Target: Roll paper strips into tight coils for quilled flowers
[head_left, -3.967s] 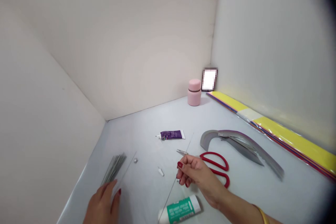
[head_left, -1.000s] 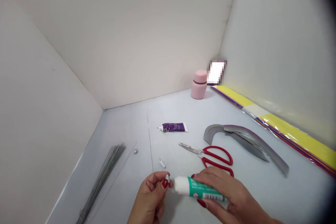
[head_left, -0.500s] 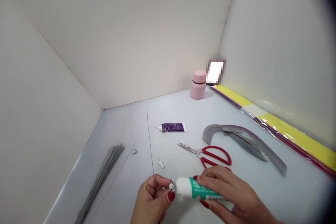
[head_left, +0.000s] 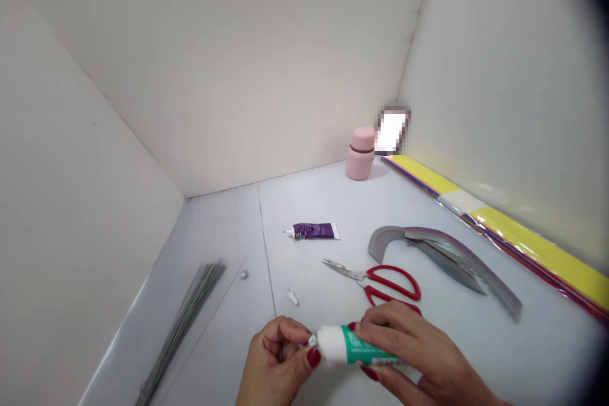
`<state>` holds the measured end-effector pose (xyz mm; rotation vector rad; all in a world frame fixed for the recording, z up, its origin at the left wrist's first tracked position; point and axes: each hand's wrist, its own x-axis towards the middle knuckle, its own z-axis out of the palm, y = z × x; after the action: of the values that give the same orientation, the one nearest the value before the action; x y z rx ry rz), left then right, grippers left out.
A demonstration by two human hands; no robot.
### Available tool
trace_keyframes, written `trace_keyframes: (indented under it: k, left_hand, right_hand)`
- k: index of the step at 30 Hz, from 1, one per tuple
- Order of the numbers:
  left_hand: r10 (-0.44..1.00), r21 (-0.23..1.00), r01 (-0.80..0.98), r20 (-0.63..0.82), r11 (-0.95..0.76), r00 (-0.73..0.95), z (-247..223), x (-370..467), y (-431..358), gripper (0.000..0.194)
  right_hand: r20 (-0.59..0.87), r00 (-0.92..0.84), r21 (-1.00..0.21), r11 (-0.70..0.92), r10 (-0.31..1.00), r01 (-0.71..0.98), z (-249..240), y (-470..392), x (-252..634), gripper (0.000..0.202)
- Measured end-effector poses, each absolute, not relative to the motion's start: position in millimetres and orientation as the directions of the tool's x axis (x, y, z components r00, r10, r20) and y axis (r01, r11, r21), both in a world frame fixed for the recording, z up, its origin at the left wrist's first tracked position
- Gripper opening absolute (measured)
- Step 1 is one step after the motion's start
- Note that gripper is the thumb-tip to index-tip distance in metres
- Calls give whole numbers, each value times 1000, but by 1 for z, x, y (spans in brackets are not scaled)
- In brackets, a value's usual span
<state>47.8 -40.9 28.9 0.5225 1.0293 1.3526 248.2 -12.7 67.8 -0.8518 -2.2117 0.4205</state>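
My left hand (head_left: 283,358) is closed, with a small shiny whitish bead-like piece (head_left: 313,340) pinched between thumb and forefinger. Lying on its side in my right hand (head_left: 419,349) is a white tube with a green label (head_left: 332,344); my fingers wrap it from above and below. The tube's white end meets the pinched piece, or comes very close; I cannot tell which. Beyond my hands lie red-handled scissors (head_left: 352,271), a small white pointed cap (head_left: 293,296) and a purple squeeze tube (head_left: 314,231) with a white nozzle.
At left lie a bundle of thin grey wires (head_left: 183,330), a single wire beside it and a small silvery bead (head_left: 244,275). Curved grey strips (head_left: 442,254) lie at right. Along the right wall run yellow packaged sheets (head_left: 514,222). A pink flask (head_left: 360,155) stands at the back.
The tube's white end has shifted slightly left, closing the gap to the piece in my left hand. Both hands keep their grips.
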Motion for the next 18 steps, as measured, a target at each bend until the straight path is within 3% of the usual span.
trace_keyframes:
  k: [8, 13, 18]
  left_hand:
    - [944, 808, -547, -318, 220, -91, 32, 47, -41, 23]
    - [906, 767, -581, -407, 272, -114, 28, 47, -41, 27]
    - [916, 774, -576, -388, 265, -100, 24, 49, -40, 29]
  right_hand:
    - [496, -555, -483, 743, 668, 463, 66, -12, 248, 24]
    - [523, -530, -478, 745, 667, 466, 67, -10, 248, 23]
    - [496, -541, -494, 733, 679, 468, 68, -12, 249, 27]
